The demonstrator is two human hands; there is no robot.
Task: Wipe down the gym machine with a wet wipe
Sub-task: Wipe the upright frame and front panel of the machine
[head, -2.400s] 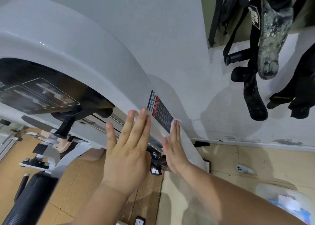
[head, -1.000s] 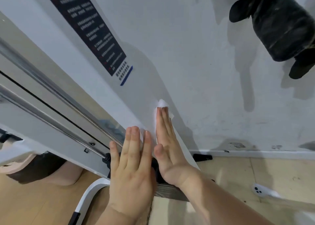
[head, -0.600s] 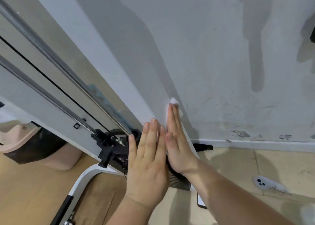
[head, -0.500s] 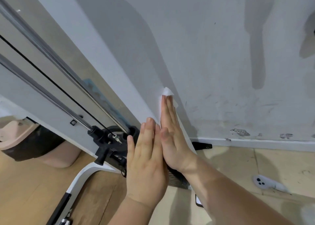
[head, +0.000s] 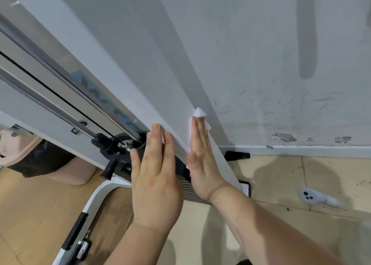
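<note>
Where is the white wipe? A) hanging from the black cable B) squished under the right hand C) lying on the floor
B: the wet wipe pokes out past the straight fingers of the right hand, which presses it on the machine's white panel.

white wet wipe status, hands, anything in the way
Right hand flat, pressing white wet wipe on the white machine panel. Left hand flat beside it. Black cable fitting close on the left.
</note>
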